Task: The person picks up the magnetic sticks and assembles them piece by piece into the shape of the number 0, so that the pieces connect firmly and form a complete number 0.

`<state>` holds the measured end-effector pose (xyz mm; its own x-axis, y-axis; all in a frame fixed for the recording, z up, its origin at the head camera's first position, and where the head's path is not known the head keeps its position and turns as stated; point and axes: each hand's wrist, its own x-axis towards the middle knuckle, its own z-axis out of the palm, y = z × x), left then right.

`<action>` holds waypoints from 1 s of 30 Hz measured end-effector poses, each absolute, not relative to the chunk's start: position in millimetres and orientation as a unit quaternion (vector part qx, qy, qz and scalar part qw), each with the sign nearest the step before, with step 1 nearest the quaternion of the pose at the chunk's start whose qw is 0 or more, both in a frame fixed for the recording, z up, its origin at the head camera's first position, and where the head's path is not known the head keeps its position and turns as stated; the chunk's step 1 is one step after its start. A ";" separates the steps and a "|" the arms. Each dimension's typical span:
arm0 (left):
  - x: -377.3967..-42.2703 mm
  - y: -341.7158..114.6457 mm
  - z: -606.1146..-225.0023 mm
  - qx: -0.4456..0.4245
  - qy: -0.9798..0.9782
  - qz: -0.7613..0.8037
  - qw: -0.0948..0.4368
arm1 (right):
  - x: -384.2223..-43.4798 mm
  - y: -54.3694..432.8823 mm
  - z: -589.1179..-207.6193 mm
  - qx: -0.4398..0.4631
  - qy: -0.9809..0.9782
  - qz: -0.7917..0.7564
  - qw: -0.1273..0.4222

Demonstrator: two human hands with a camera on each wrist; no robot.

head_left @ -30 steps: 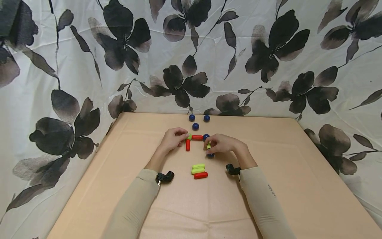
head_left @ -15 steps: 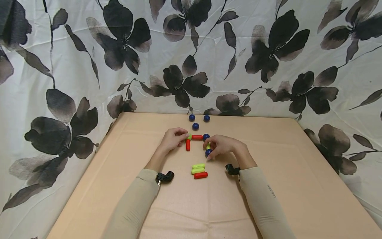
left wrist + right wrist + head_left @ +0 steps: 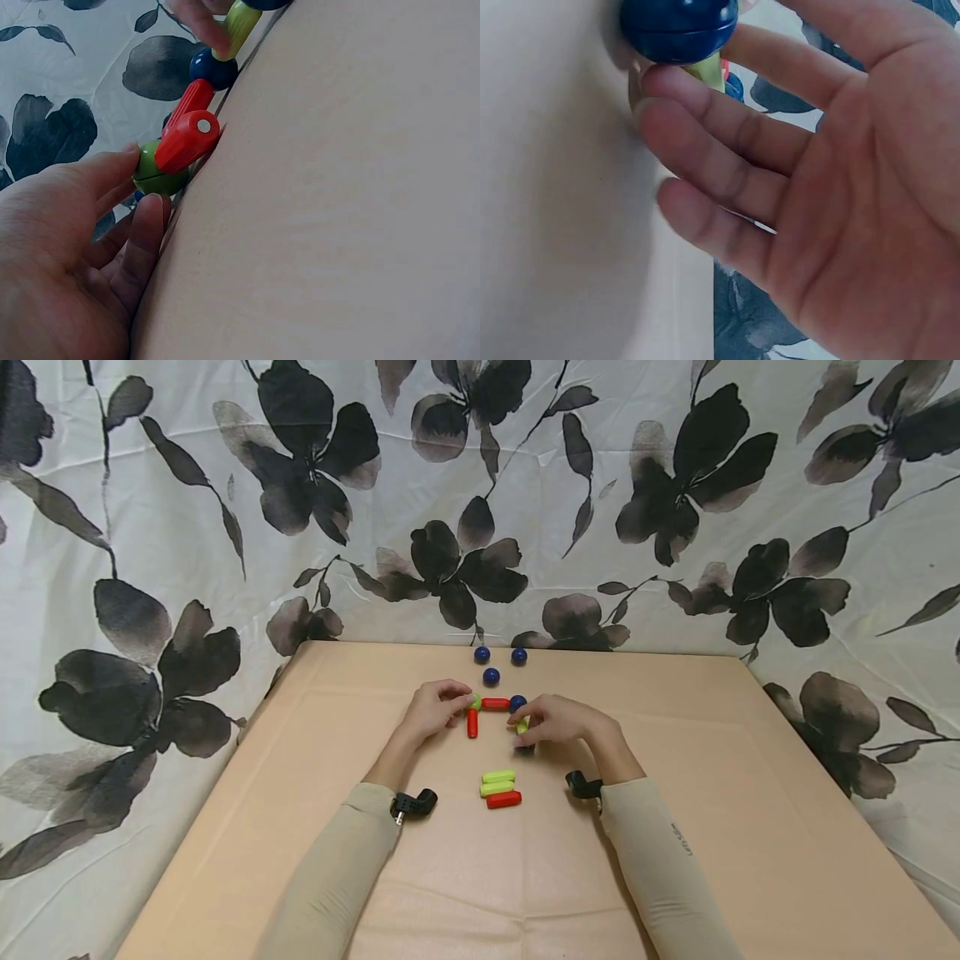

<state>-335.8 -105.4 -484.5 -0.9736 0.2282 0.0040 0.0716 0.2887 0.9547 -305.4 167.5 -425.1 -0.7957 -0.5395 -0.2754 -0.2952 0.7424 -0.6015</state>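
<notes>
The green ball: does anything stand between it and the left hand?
Nothing visible does. In the left wrist view, the left hand pinches the green ball directly, and the nearest red rod sits on the side away from the hand.

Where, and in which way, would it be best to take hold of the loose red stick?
I would pinch the red stick by its two ends, coming from above. It lies flat, close along the near side of a yellow stick, so a finger may find little room there, while both ends look free.
</notes>
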 end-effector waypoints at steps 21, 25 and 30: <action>-333.3 -105.3 -487.8 0.097 0.800 0.589 0.063 | -363.6 165.3 -456.6 -0.111 0.935 -0.337 0.016; -334.5 -105.0 -488.2 0.101 0.803 0.585 0.058 | -367.0 166.0 -457.5 -0.098 0.936 -0.338 0.014; -337.4 -104.3 -487.3 0.096 0.806 0.580 0.061 | -374.9 163.4 -455.2 -0.103 0.944 -0.312 0.009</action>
